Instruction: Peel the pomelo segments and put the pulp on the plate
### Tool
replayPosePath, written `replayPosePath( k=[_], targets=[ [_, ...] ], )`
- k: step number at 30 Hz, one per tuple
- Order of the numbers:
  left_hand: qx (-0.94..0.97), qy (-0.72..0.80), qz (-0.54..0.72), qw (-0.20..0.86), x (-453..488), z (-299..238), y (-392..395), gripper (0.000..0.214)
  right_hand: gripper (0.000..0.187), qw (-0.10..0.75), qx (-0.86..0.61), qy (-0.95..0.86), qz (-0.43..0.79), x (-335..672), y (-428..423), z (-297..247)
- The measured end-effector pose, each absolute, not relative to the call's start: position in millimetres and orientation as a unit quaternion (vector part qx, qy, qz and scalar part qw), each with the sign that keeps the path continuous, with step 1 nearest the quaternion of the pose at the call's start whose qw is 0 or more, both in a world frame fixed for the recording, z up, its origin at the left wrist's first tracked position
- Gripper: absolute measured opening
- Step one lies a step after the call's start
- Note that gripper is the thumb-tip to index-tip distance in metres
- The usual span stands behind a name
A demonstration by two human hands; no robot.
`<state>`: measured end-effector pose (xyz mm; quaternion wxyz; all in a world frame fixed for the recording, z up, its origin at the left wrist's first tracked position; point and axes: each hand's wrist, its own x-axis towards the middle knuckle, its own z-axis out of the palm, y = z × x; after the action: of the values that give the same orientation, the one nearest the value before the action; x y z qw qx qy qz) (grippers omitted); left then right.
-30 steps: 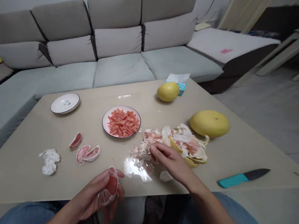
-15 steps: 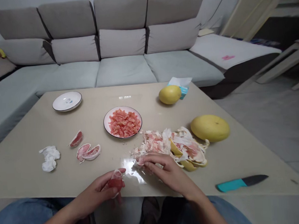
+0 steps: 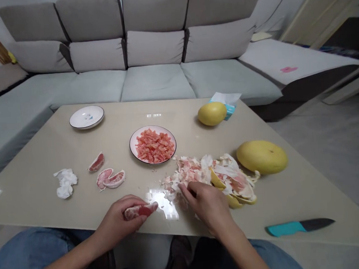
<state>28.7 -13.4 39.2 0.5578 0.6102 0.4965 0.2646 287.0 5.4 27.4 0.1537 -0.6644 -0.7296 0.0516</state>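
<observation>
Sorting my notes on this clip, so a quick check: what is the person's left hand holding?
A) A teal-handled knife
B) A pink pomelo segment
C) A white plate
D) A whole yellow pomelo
B. The left hand grips a pink pomelo segment between its fingers and thumb, just above the table.

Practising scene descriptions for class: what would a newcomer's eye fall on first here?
The white plate heaped with pink pomelo flesh stands out mid-table. Nearer the person, to its right, lies a heap of pale peel and pith, the right hand resting on it. At left, the left hand holds a pink pomelo segment.
</observation>
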Motion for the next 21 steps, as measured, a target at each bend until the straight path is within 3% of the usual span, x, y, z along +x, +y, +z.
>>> replayPosePath(
  k=[4,7,13,21],
  targets=[
    [0.670,0.473,0.294,0.490,27,39,-11,0.016,0.025,0.186,-0.647,-0.734,0.085,284,4,28],
    [0.696,0.466,0.308,0.451,26,38,-11,0.016,0.033,0.200,-0.643,-0.727,0.131,280,3,29],
    [0.773,0.417,0.310,0.364,26,35,-13,0.028,0.014,0.371,-0.466,-0.751,0.284,254,-13,37],
    [0.805,0.407,0.308,0.302,27,32,-18,0.028,0.017,0.373,-0.444,-0.789,0.201,230,-32,29]
  ],
)
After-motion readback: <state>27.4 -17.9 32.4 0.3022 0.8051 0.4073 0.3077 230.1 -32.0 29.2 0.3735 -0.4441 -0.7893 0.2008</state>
